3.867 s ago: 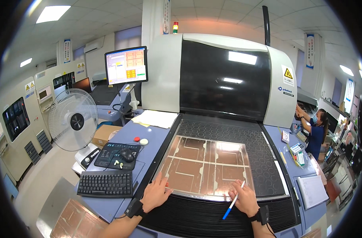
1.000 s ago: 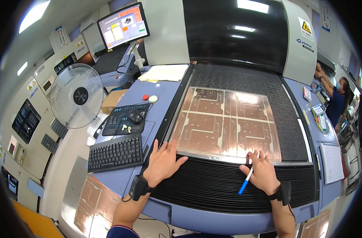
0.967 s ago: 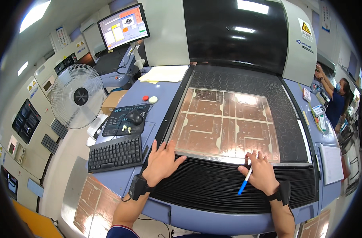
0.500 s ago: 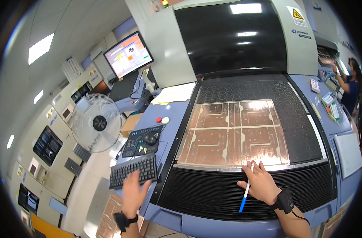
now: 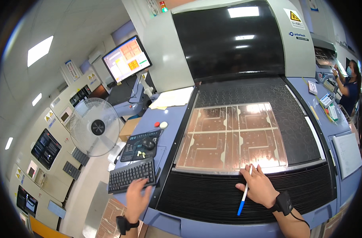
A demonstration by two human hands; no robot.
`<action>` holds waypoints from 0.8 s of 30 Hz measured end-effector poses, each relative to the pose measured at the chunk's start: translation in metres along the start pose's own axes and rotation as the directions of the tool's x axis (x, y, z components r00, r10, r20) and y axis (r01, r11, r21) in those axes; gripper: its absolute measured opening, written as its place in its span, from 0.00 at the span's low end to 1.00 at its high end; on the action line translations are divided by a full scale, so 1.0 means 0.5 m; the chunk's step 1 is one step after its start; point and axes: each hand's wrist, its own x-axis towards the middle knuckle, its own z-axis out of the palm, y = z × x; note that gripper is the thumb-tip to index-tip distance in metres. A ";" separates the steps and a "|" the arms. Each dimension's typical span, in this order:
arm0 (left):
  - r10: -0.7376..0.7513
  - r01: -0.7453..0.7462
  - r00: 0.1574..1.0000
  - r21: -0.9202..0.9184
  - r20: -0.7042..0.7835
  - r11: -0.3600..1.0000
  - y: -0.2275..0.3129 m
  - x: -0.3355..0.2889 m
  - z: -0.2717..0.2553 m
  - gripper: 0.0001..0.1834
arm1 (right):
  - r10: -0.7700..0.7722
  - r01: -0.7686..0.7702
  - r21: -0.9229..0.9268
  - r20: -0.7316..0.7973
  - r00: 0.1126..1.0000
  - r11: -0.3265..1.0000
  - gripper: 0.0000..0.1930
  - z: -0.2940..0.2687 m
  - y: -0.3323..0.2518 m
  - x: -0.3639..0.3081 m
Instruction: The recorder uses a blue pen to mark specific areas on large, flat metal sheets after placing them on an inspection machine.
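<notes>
A flat copper-coloured circuit board panel (image 5: 206,144), divided by pale lines into sections, lies on the dark machine bed (image 5: 300,139). My right hand (image 5: 262,188) rests at the panel's near edge, fingertips touching it. Between its thumb and fingers is a white marker with a blue end (image 5: 242,198), slanting down toward me. My left hand (image 5: 137,200) hovers by the near edge of the black keyboard (image 5: 131,174), holding nothing, thumb apart from its slightly bent fingers. Whether it touches any keys I cannot tell. Each wrist wears a black band.
Beyond the keyboard are a mouse (image 5: 148,143) on a dark pad, red and white buttons (image 5: 163,125), papers (image 5: 172,98) and a monitor (image 5: 126,58). A fan (image 5: 94,127) stands left. Black ribbed bellows (image 5: 212,194) span the front. A person (image 5: 349,87) works far right.
The monitor now shows orange panel pictures instead of the earlier dark figure. My left hand has drawn its fingers closer together near the keyboard. My right hand stays at the panel edge.
</notes>
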 end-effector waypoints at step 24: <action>0.600 -0.529 0.788 -0.653 -0.140 0.542 0.280 0.068 0.191 0.13 | -0.371 0.418 0.179 -0.247 0.895 0.890 0.27 -0.011 -0.071 -0.016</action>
